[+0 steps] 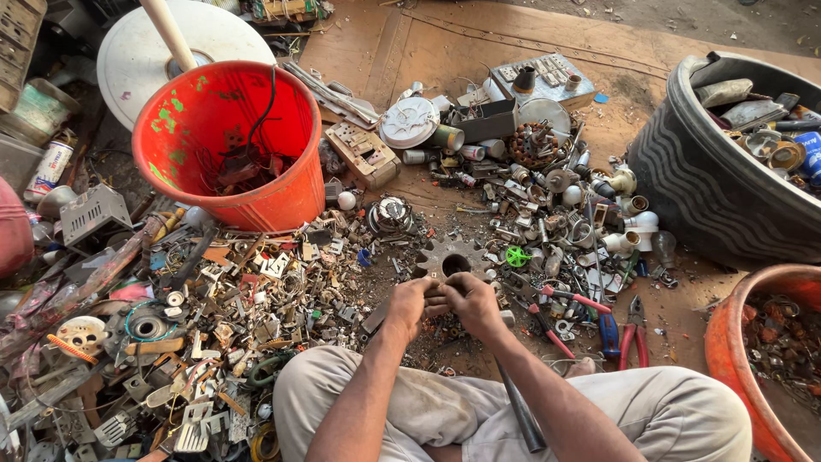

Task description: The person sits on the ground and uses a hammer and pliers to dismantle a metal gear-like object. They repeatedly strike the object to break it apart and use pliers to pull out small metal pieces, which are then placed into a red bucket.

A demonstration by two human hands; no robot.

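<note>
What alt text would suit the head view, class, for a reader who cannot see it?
A seated person's left hand and right hand meet over a small scrap piece, hidden between them. Metal scrap litters the floor, with an orange bucket behind and pliers nearby.

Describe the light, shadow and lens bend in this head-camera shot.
Head view: soft daylight, no harsh glare; the orange bucket glows brightly while its inside is shadowed. Wide-lens bending curves the black tub at the right edge. The left hand and right hand are sharp, but the small part they pinch is too dark to identify.
</note>
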